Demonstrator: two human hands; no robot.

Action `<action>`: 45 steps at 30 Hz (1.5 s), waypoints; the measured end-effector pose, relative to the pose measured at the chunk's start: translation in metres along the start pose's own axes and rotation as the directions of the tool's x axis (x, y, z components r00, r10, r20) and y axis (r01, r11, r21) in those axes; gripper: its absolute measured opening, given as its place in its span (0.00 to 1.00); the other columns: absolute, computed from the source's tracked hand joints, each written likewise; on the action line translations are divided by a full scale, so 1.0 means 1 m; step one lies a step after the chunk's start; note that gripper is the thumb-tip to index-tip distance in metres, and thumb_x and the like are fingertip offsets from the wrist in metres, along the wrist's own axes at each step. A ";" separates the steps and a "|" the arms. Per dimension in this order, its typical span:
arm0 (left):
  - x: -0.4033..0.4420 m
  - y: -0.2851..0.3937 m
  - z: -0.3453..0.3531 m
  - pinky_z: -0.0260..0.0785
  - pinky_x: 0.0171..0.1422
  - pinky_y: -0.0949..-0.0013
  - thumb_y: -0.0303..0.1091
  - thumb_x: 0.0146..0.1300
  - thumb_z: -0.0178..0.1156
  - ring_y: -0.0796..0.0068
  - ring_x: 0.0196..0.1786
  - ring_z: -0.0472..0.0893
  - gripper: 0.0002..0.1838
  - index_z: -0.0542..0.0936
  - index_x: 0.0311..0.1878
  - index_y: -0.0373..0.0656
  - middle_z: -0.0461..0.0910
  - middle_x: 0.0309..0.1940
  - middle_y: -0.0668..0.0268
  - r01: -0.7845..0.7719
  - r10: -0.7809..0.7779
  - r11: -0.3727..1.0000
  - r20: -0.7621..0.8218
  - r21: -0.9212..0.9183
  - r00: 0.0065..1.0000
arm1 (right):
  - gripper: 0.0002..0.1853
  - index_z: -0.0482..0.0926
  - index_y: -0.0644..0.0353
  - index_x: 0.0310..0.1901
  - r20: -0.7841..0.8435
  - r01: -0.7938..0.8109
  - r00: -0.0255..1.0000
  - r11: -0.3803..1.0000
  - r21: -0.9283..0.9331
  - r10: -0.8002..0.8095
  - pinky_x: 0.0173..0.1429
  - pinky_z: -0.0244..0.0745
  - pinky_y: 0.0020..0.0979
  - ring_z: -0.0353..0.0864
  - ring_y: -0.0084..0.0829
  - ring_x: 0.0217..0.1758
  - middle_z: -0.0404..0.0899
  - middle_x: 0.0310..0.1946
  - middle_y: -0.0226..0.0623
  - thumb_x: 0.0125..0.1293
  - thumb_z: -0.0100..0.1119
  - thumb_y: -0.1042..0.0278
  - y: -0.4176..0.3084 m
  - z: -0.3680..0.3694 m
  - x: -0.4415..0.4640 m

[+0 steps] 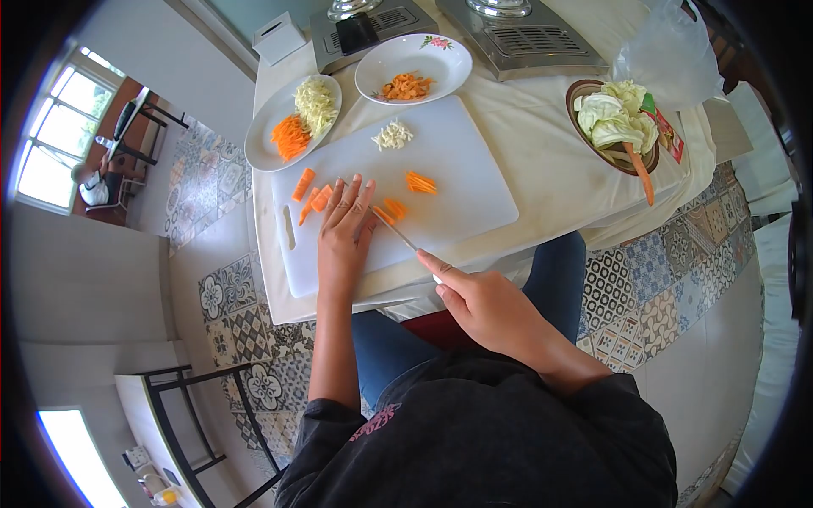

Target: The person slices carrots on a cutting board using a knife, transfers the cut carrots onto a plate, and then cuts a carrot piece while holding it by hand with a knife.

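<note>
On the white cutting board, my left hand bends its fingers down over a carrot piece, mostly hidden beneath them. My right hand grips a knife by its handle, index finger stretched along the top. The blade reaches to the carrot by my left fingertips. Thin carrot slices lie just beyond the blade, and a small stack of carrot sticks sits further right. Carrot chunks rest left of my left hand. Chopped white bits, perhaps garlic, form a pile near the board's far edge.
A plate bears shredded carrot and cabbage. Carrot peelings lie on a flowered plate. At right stands a bowl with cabbage and a whole carrot, beside a plastic bag. Two metal stoves stand behind. A person sits far left.
</note>
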State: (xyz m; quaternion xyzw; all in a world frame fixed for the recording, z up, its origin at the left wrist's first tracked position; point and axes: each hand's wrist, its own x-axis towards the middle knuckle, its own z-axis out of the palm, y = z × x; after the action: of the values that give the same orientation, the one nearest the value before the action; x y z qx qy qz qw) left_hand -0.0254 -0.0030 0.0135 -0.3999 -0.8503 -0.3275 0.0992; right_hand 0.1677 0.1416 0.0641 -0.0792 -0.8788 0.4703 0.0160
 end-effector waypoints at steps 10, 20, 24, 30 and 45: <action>0.000 0.001 -0.002 0.64 0.75 0.53 0.22 0.58 0.67 0.51 0.75 0.67 0.32 0.78 0.67 0.53 0.74 0.69 0.62 -0.003 0.003 1.000 0.011 0.014 1.000 | 0.26 0.69 0.50 0.71 -0.011 0.006 1.000 0.998 -0.070 -0.007 0.34 0.75 0.52 0.81 0.52 0.26 0.81 0.24 0.48 0.72 0.52 0.66 0.001 -0.002 0.001; 0.000 0.001 -0.001 0.64 0.75 0.54 0.22 0.58 0.66 0.51 0.74 0.68 0.30 0.79 0.66 0.54 0.74 0.69 0.62 0.005 -0.006 1.000 -0.001 -0.011 1.000 | 0.26 0.70 0.50 0.71 0.003 -0.002 1.000 0.998 -0.070 0.003 0.34 0.75 0.51 0.81 0.51 0.25 0.81 0.22 0.48 0.71 0.52 0.66 -0.001 -0.005 0.000; 0.000 0.001 -0.001 0.65 0.74 0.54 0.22 0.58 0.67 0.51 0.74 0.68 0.30 0.80 0.65 0.53 0.75 0.69 0.62 -0.013 0.013 1.000 -0.018 -0.001 1.000 | 0.25 0.71 0.51 0.70 -0.005 0.008 1.000 0.997 -0.072 -0.008 0.33 0.75 0.51 0.81 0.51 0.25 0.81 0.22 0.47 0.71 0.52 0.67 -0.003 -0.007 -0.001; 0.000 0.004 -0.003 0.65 0.74 0.56 0.18 0.58 0.65 0.53 0.74 0.68 0.31 0.80 0.65 0.52 0.75 0.68 0.62 0.000 0.000 1.000 -0.012 0.020 1.000 | 0.25 0.71 0.51 0.70 -0.022 0.024 0.999 0.999 -0.043 -0.025 0.34 0.75 0.51 0.81 0.51 0.25 0.81 0.23 0.49 0.71 0.52 0.68 -0.003 -0.006 0.000; 0.003 -0.004 0.000 0.60 0.75 0.48 0.24 0.56 0.68 0.49 0.72 0.71 0.28 0.81 0.63 0.52 0.80 0.63 0.63 -0.048 0.048 0.998 0.004 0.048 0.999 | 0.26 0.69 0.53 0.71 0.002 -0.007 1.000 0.998 0.055 0.007 0.34 0.75 0.52 0.80 0.55 0.25 0.80 0.22 0.53 0.72 0.51 0.68 0.004 -0.002 0.003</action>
State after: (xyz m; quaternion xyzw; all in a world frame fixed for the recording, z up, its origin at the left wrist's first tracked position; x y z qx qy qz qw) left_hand -0.0300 -0.0030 0.0126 -0.4179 -0.8483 -0.3039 0.1155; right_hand 0.1659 0.1459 0.0613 -0.0814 -0.8654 0.4942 0.0155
